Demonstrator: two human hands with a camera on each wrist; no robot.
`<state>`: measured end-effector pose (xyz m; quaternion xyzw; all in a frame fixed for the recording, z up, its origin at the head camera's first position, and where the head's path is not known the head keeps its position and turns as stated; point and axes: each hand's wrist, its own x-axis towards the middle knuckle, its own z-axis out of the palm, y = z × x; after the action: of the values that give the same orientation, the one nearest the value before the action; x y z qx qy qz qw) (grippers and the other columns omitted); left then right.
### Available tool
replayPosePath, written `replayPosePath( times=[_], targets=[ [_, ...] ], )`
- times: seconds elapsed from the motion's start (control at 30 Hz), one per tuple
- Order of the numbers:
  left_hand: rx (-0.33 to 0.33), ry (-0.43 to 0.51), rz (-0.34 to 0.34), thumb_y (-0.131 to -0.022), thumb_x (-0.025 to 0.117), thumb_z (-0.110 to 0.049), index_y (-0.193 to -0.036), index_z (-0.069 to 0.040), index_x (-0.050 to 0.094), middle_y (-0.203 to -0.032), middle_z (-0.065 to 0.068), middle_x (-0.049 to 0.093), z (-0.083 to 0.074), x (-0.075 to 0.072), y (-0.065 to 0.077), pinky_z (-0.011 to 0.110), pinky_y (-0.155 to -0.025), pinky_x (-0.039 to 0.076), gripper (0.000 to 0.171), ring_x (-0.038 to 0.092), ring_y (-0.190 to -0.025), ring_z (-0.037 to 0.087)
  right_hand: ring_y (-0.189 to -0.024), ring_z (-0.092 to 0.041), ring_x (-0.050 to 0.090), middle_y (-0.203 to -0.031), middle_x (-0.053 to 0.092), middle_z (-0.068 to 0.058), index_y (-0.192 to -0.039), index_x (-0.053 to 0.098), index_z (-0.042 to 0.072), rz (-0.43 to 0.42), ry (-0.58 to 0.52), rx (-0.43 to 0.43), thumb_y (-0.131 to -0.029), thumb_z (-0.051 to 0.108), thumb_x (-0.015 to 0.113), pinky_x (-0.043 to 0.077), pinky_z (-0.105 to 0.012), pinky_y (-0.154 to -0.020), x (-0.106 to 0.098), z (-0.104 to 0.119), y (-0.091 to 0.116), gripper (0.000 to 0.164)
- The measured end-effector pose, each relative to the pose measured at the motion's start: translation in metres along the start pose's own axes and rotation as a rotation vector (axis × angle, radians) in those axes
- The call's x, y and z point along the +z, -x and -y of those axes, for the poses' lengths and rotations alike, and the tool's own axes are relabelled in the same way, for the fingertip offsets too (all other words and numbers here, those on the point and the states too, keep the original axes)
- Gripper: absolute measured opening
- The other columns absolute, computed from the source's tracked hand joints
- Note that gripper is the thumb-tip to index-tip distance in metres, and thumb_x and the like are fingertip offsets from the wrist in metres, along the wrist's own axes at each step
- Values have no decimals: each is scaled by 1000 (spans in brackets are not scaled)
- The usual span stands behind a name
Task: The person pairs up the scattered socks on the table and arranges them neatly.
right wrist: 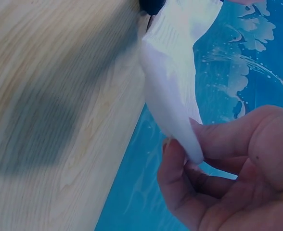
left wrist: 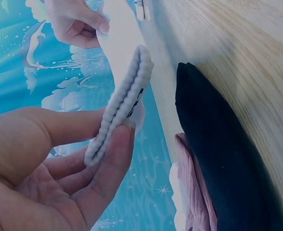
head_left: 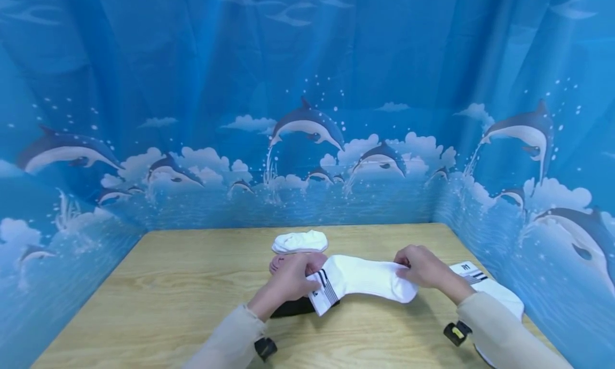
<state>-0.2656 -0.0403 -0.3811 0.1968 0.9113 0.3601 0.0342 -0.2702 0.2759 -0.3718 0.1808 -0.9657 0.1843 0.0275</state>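
A white sock (head_left: 367,277) with dark stripes at its cuff is stretched sideways above the table. My left hand (head_left: 292,279) pinches the cuff between thumb and fingers; the ribbed cuff opening (left wrist: 120,106) faces the left wrist camera. At the toe end, my right hand (head_left: 425,270) pinches the fabric between thumb and fingertips, seen close in the right wrist view. Below the left hand lie a black folded sock (left wrist: 223,154) and a pink one (left wrist: 194,187), both partly hidden by the hand in the head view.
A white low-cut sock (head_left: 300,242) lies behind the pink one on the wooden table (head_left: 202,283). Another white striped sock (head_left: 499,294) rests near the right edge, partly behind the right forearm. A blue dolphin-print curtain (head_left: 307,64) encloses the back and sides.
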Motion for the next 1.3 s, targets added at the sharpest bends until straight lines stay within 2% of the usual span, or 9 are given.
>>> replayPosePath(
  times=[0.23,0.4,0.47,0.7,0.93,1.3],
  targets=[
    [17,-49,-11,-81,83,-4,-81,-7,69,-71,-2,64,1,-8,5,22,-54,49,14,58,-63,9,-69,-11,54,-75,67,1,-87,75,4,1,-12,8,-86,6,78,46,-26,-60,-2,7,0,4],
    [37,-137,-49,-78,86,-10,-78,-11,71,-66,-6,66,2,-12,7,22,-60,44,14,57,-61,5,-70,-11,56,-76,69,0,-88,75,3,-5,-21,0,-85,5,78,47,-26,-61,-2,10,0,5],
    [35,-143,-51,-78,86,-10,-78,-12,72,-67,-7,66,3,-13,7,22,-61,44,14,57,-62,5,-70,-11,56,-76,69,0,-88,75,3,-6,-23,1,-85,5,78,48,-26,-61,-3,12,0,4],
    [25,-45,-25,-80,84,-4,-81,-6,71,-71,-1,66,6,-16,11,22,-52,52,13,59,-63,9,-70,-10,57,-77,70,0,-88,75,2,-9,-30,-10,-86,4,77,48,-26,-60,-3,16,0,4],
    [4,34,8,-80,82,0,-85,-3,71,-72,2,67,8,-20,18,22,-50,55,13,62,-60,12,-69,-8,57,-76,71,0,-87,75,2,-9,-55,-44,-85,4,78,48,-23,-60,-1,18,1,4],
    [19,59,12,-78,83,0,-92,-2,68,-75,3,65,14,-32,30,25,-49,55,21,61,-60,13,-70,-8,59,-78,72,-2,-89,76,2,2,-106,-67,-85,2,77,51,-22,-61,4,27,2,4]
  ],
)
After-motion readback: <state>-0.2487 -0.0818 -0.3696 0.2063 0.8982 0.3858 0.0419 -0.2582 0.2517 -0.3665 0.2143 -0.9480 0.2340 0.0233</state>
